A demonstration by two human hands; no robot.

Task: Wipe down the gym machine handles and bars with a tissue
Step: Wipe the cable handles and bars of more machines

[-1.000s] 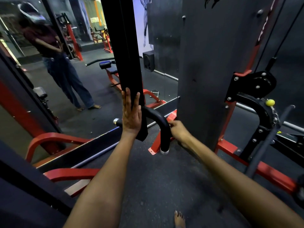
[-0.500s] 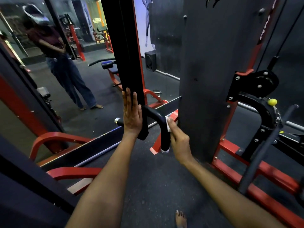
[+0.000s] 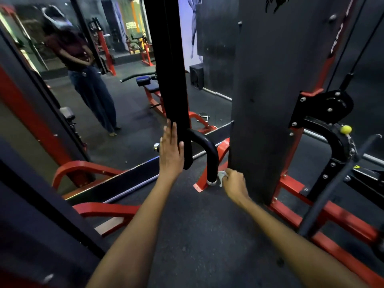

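Two bare forearms reach out over the dark rubber floor (image 3: pixel 197 235); the right hand (image 3: pixel 233 183) is low, beside the bottom end of the curved black handle (image 3: pixel 209 154), with its fingers (image 3: pixel 228 173) curled round a crumpled pale tissue (image 3: pixel 222 176) that sits just beside, perhaps touching, the handle's silver end cap (image 3: pixel 212 182); the left hand (image 3: pixel 171 150) is higher, its fingers straight and close together, pressed flat against the black upright post (image 3: pixel 170 69) where the handle joins it, holding nothing; by my reading the wipe has reached the bottom of the grip, so this handle looks nearly done while other bars remain; the risks from here are modest but real: the tissue is a small wad, so it could slip from the fingers off the end cap and drop to the floor, picking up grit; rubbing hard on the cap's rim could tear it; the right hand works in a narrow gap between the handle and the grey weight-stack cover (image 3: pixel 270 90), so knuckles may knock the panel or the red base frame (image 3: pixel 207 181) below; beyond stand a mirror (image 3: pixel 104 100) reflecting a standing person, a pulley bracket (image 3: pixel 324 107) with a yellow knob (image 3: pixel 346 129), and distant red benches.
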